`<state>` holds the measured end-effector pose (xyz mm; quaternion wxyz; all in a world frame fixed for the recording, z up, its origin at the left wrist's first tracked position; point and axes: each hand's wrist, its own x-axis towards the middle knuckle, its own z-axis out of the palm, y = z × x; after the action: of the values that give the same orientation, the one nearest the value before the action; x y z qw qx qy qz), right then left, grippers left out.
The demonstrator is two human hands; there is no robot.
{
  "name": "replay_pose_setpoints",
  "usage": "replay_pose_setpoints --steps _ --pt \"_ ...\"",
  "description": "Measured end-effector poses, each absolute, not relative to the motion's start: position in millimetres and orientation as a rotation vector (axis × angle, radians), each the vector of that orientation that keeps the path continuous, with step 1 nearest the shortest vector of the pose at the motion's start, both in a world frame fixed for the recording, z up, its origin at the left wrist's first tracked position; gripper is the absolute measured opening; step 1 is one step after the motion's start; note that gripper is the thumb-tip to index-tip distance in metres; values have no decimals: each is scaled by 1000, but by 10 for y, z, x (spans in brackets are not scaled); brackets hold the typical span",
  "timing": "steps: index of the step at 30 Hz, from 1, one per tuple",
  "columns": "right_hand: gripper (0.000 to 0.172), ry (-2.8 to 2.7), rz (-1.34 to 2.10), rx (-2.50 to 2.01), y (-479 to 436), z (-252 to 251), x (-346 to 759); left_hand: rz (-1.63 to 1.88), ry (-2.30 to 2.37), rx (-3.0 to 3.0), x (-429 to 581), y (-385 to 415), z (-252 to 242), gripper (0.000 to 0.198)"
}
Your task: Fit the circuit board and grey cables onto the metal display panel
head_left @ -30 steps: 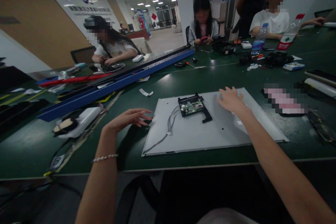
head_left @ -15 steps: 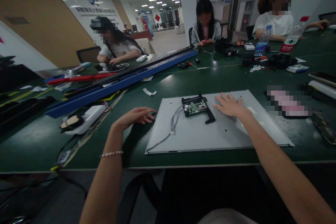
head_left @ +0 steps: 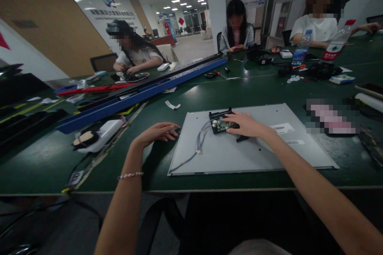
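Observation:
A flat pale-grey panel point(head_left: 221, 155) lies on the green table. On it sits a green circuit board point(head_left: 220, 126) in a black plastic bracket point(head_left: 213, 115), with thin grey cables point(head_left: 200, 139) trailing from it to the panel's lower left corner. My right hand point(head_left: 247, 124) is over the right part of the board and bracket, thumb and fingers apart; its fingertips hide that side, and whether they grip cannot be made out. Off the panel's left edge, my left hand point(head_left: 158, 132) rests with loosely bent, parted fingers and holds nothing.
A long blue rail point(head_left: 143, 95) crosses the table at the left. Near it lies a white device with a strap point(head_left: 98, 137). Bottles point(head_left: 302, 48), a screwdriver point(head_left: 214, 75) and a pink phone-like item point(head_left: 332, 118) lie farther off. Several people sit across the table.
My right hand has slid left from the bare panel onto the circuit board and bracket, uncovering white labels. My left hand keeps its place beside the panel. The view has shifted slightly.

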<state>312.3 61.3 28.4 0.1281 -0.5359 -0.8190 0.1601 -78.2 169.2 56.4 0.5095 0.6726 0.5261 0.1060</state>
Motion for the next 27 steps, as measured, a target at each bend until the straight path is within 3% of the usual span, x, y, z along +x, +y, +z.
replay_pose_setpoints --steps 16,27 --pt "55 -2350 600 -1880 208 445 3425 245 1262 1638 -784 1666 568 55" --pt "61 -2332 418 -2025 -300 319 3382 243 1285 1653 -768 1650 570 54"
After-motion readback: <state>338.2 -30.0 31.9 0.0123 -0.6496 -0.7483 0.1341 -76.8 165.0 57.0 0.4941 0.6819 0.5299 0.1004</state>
